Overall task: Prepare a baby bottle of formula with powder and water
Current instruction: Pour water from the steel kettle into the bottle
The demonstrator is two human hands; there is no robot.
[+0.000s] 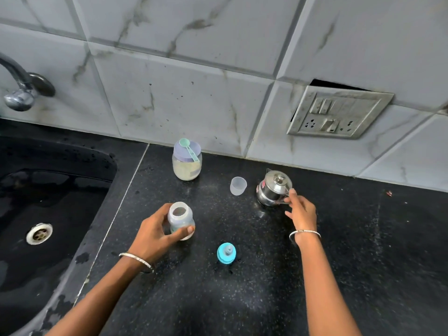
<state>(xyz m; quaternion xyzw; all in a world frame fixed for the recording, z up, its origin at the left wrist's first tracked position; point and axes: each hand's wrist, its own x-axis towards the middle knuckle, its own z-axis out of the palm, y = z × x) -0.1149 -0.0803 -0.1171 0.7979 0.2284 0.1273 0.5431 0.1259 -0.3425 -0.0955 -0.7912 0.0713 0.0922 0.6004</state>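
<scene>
Wall point(218, 69) of grey marbled tile fills the back, a loose switch plate point(339, 112) set in it at right. Black speckled counter point(242, 299) below; black sink point(48, 190) sunk at left, wet, tap point(19, 88) above it. Powder jar point(186, 166) stands near the wall, lilac lid on, green scoop point(190, 149) lying across the lid. Steel kettle point(272, 190) at right; right hand point(301, 212) pinches its handle between thumb and forefinger. Left hand point(155, 229) curls round the open baby bottle point(180, 218), upright on the counter. Clear cap point(238, 186) between jar and kettle. Blue teat ring point(226, 253) near the bottle.
</scene>
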